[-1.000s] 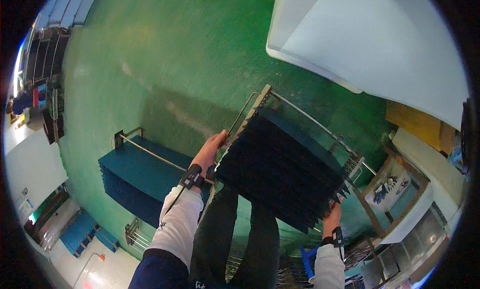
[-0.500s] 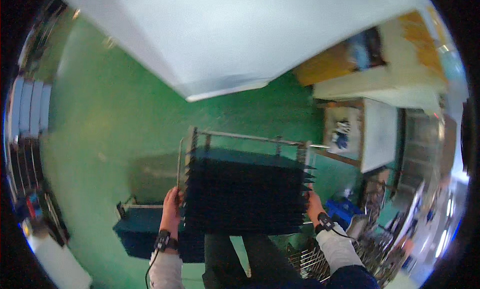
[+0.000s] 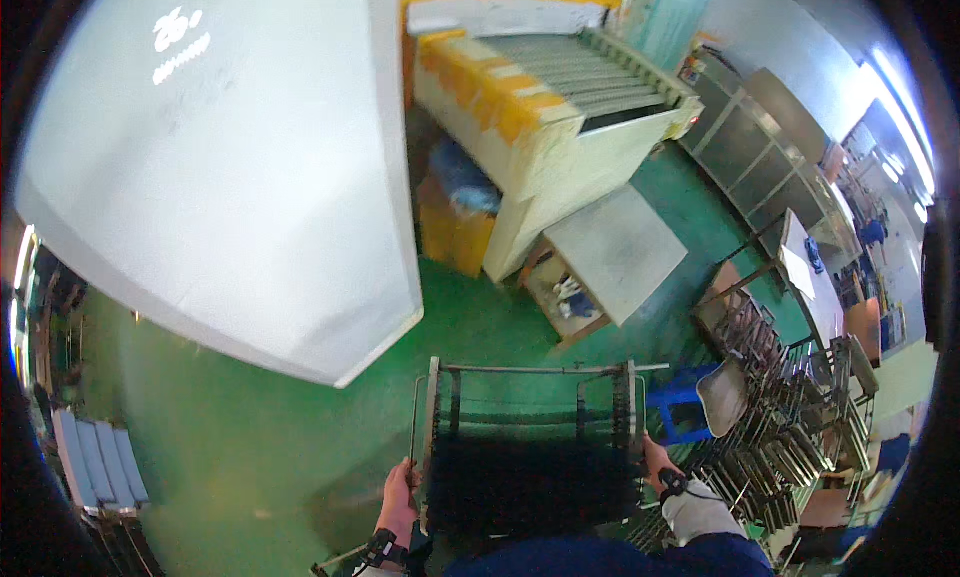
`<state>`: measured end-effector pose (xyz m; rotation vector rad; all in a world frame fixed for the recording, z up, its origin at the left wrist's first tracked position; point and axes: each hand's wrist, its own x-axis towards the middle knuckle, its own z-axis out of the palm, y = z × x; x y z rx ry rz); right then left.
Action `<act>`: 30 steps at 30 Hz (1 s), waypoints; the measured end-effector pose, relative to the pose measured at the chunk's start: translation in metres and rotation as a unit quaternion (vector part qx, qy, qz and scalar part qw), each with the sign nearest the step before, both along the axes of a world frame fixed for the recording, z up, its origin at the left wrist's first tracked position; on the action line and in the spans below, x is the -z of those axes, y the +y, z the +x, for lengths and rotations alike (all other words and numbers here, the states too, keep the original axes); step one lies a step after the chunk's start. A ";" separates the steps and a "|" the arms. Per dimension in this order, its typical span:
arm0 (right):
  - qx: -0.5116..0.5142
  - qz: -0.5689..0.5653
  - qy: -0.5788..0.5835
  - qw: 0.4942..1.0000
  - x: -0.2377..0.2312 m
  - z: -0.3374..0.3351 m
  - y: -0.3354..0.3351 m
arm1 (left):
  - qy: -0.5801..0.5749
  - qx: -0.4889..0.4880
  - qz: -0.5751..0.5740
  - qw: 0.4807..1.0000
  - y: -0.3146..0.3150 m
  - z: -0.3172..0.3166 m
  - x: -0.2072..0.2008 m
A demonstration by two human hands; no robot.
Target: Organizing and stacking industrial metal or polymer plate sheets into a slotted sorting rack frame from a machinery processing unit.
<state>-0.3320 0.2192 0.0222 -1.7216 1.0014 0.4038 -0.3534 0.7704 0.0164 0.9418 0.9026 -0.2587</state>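
Observation:
A metal rack point(image 3: 510, 369) with slotted side posts hangs in front of my body, a stack of dark flat sheets point(image 3: 530, 487) held between its sides. My left hand point(image 3: 398, 497) is closed around the rod handle on the rack's left side. On the opposite side my right hand point(image 3: 657, 462) grips the other handle, its fingers partly hidden behind the frame. Both wrists wear black straps with small devices. The rack's lower part is lost in shadow. Part of another frame point(image 3: 342, 559) shows by my left wrist.
A large white cabinet-like body point(image 3: 250, 207) stands ahead left. Beyond is a cream and yellow machine point(image 3: 520, 157) with rollers, and a small table point(image 3: 620, 252) holding gloves. At right are a blue stool point(image 3: 685, 407) and many metal racks point(image 3: 780, 457). Green floor point(image 3: 220, 427) lies left.
My view has swung up and to the right, bringing the roller machine into sight. The rack stays in both hands, lower in the picture. The second stack at lower left has mostly left view.

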 end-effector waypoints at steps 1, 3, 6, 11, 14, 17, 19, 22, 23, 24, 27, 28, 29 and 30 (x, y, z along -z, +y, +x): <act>0.145 0.052 0.028 0.988 -0.002 -0.004 -0.009 | -0.005 0.012 -0.001 1.000 -0.013 0.010 -0.008; -0.047 -0.058 -0.031 0.997 0.035 -0.015 -0.072 | -0.025 0.037 0.007 0.999 -0.038 0.035 -0.015; -0.108 -0.096 -0.026 0.989 0.124 -0.036 -0.144 | -0.029 0.081 0.039 0.996 -0.074 0.077 -0.032; -0.238 -0.249 -0.157 0.926 0.121 0.014 -0.194 | -0.050 0.137 0.088 0.985 -0.162 0.153 -0.039; 0.119 0.074 0.031 0.990 0.108 0.051 -0.230 | -0.044 0.160 0.083 0.983 -0.206 0.194 -0.049; -0.008 -0.083 0.047 0.995 0.127 0.059 -0.273 | -0.046 0.174 0.085 0.980 -0.250 0.230 -0.058; 0.027 -0.039 0.027 0.999 0.147 0.057 -0.304 | -0.049 0.177 0.079 0.980 -0.274 0.256 -0.057; 0.164 0.009 0.023 0.986 0.189 0.042 -0.348 | -0.074 0.223 0.064 0.970 -0.314 0.313 -0.047; 0.187 -0.012 0.054 0.981 0.170 0.070 -0.333 | -0.067 0.226 0.076 0.969 -0.319 0.327 -0.051; 0.139 -0.046 0.069 0.987 0.124 0.107 -0.318 | -0.057 0.227 0.086 0.968 -0.322 0.340 -0.055; 0.246 0.154 -0.065 0.955 0.033 0.174 -0.298 | -0.065 0.217 0.089 0.970 -0.336 0.387 -0.049; 0.272 0.149 -0.087 0.946 0.051 0.181 -0.318 | -0.068 0.226 0.075 0.969 -0.347 0.406 -0.045; 0.280 0.139 -0.093 0.945 0.061 0.193 -0.345 | -0.064 0.234 0.056 0.969 -0.356 0.427 -0.040; 0.199 0.028 -0.060 0.978 0.070 0.205 -0.369 | -0.057 0.240 0.040 0.968 -0.365 0.446 -0.035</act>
